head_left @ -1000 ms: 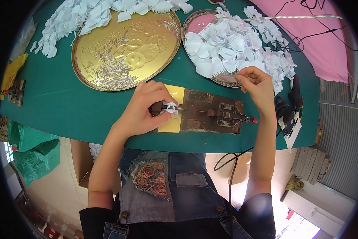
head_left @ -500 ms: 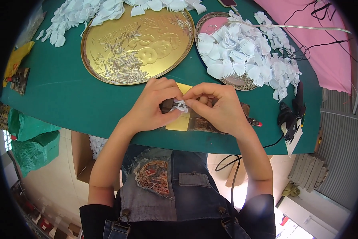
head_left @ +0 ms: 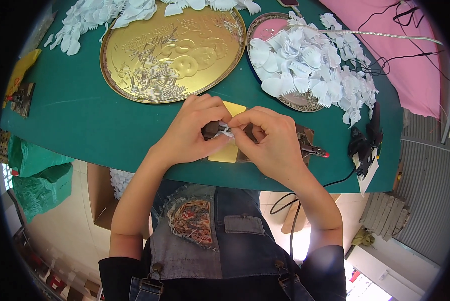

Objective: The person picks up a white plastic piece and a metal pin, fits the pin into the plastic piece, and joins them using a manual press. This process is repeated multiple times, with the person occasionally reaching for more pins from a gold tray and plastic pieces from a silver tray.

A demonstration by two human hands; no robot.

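At the table's near edge, my left hand is closed on a small white plastic piece, thumb below it and fingers above. The piece sits against a dark metal block over a yellow pad. My right hand pinches with thumb and forefinger right at the white piece; whatever lies between those fingertips is too small to make out. Partly behind my right hand is a metal toggle clamp with a red tip.
A gold oval tray holds many thin metal pins. Beside it, a second tray is heaped with white toothed plastic pieces, some spilling onto the green table. A black device with a cable stands at the right edge.
My right hand has shifted slightly left, its fingertips now closer over the white piece. More of the toggle clamp shows beside it. My left hand stays closed in about the same place.
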